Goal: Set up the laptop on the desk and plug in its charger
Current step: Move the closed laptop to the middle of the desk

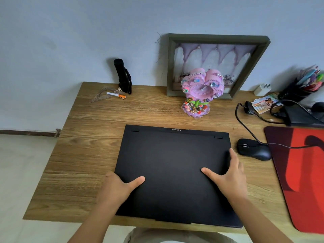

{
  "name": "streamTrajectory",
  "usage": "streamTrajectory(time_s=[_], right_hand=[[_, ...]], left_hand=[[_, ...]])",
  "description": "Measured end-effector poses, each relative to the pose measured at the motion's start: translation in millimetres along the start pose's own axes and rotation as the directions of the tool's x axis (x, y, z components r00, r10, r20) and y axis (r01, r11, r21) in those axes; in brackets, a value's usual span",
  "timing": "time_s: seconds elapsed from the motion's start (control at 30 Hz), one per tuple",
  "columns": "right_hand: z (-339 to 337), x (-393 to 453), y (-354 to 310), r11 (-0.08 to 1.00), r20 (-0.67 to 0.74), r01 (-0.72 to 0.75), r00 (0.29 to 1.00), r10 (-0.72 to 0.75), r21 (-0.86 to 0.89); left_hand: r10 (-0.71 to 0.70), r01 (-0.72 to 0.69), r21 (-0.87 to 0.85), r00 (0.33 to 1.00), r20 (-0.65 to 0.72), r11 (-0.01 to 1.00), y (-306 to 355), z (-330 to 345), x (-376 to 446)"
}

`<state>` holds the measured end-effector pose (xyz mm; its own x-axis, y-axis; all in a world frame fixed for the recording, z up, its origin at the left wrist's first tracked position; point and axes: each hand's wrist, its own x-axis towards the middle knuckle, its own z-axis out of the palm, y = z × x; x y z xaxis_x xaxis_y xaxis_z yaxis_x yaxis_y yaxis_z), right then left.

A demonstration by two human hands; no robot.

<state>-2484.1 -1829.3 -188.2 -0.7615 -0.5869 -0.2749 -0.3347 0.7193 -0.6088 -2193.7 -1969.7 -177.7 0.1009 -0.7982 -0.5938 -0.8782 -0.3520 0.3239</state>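
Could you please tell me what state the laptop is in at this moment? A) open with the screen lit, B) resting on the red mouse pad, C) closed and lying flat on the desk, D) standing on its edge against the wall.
C: the black laptop lies flat on the wooden desk with its lid shut, the left hand and right hand resting on it.

Black mouse (253, 149) beside red mousepad (301, 172), framed picture (215, 65), pink ornament (201, 90), pen holder (298, 92)
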Motion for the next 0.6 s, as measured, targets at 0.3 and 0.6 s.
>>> streamTrajectory(time_s=[0.3,0.6], right_hand=[[-1.4,3.2,3.0,0.995,-0.006,0.044,0.999,-0.044,0.085],[-0.8,-1.9,4.1,0.997,-0.017,0.073,0.997,-0.073,-0.006]], left_hand=[[0.018,-0.018,0.096,1.0,0.0,0.995,2.2,-1.1,2.5],[0.088,-0.085,0.135,0.996,-0.022,0.987,1.8,3.4,-9.9]])
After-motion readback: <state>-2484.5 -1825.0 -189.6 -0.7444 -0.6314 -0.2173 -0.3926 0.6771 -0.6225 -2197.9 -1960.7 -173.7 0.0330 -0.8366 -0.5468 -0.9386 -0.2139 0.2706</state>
